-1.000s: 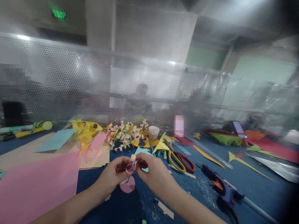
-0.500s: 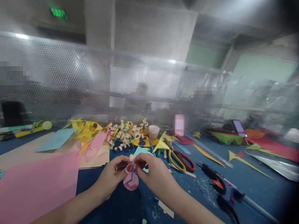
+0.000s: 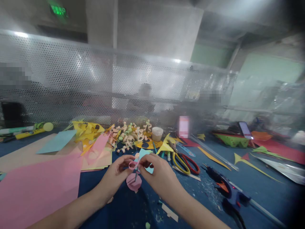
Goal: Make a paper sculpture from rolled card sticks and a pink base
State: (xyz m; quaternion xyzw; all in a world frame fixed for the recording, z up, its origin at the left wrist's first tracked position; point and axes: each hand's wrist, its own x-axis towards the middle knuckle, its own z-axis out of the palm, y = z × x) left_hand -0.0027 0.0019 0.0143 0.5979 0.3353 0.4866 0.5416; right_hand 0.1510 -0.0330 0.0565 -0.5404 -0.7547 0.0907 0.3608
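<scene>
Close together at the middle front, both hands work on a small pink paper piece. My left hand (image 3: 117,171) pinches a pink paper loop (image 3: 132,165) between thumb and fingers. With its fingertips together, my right hand (image 3: 156,168) grips the strip's other side. A thin teal stem (image 3: 136,175) runs down from the loop to a round pink paper disc (image 3: 133,182). Above the fingers shows a small peach-coloured tip (image 3: 137,155). Whether the disc touches the table I cannot tell. Light blue paper (image 3: 145,156) lies just behind my right fingers.
Pink sheets (image 3: 43,187) cover the left. Yellow scraps (image 3: 87,130), curled paper strips (image 3: 133,133) and a white cup (image 3: 157,134) stand behind. Yellow-handled scissors (image 3: 180,163), red-handled scissors (image 3: 192,164) and a glue gun (image 3: 226,187) with its cable are at right.
The pink loop now shows as a strip drawn across between both hands, over the stem. The disc has shifted up slightly. Both hands stay in nearly the same place.
</scene>
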